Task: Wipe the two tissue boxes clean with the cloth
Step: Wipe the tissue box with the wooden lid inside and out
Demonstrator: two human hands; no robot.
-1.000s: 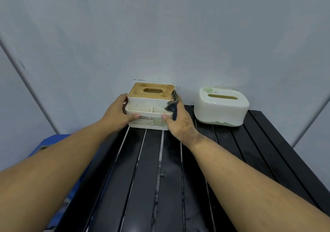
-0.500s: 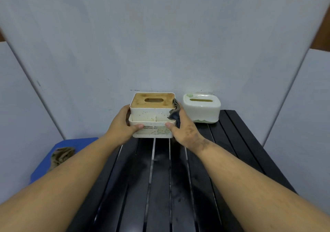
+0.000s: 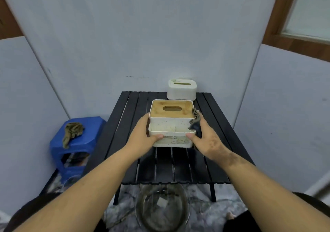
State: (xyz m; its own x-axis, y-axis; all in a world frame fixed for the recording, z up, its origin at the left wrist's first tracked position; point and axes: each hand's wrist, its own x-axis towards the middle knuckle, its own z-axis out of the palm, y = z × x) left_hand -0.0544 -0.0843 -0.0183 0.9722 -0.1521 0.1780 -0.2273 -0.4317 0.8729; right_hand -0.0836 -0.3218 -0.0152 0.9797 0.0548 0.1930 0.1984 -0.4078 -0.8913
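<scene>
A white tissue box with a wooden lid (image 3: 171, 122) and a front tray sits at the middle of the black slatted table (image 3: 125, 130). My left hand (image 3: 142, 137) grips its left side, thumb on the front. My right hand (image 3: 205, 138) grips its right side and presses a dark grey cloth (image 3: 195, 122) against that wall. A second, all-white tissue box (image 3: 182, 89) stands at the table's back edge against the wall, untouched.
A blue plastic stool (image 3: 75, 147) stands left of the table with an olive rag (image 3: 72, 132) on it. A glass bowl of murky water (image 3: 162, 208) sits on the floor below the table's front edge. Grey walls close in on three sides.
Both hands have drawn the wooden-lidded box from the back wall toward the table's middle. My view has pulled back, showing the stool, the bowl and the table's front edge.
</scene>
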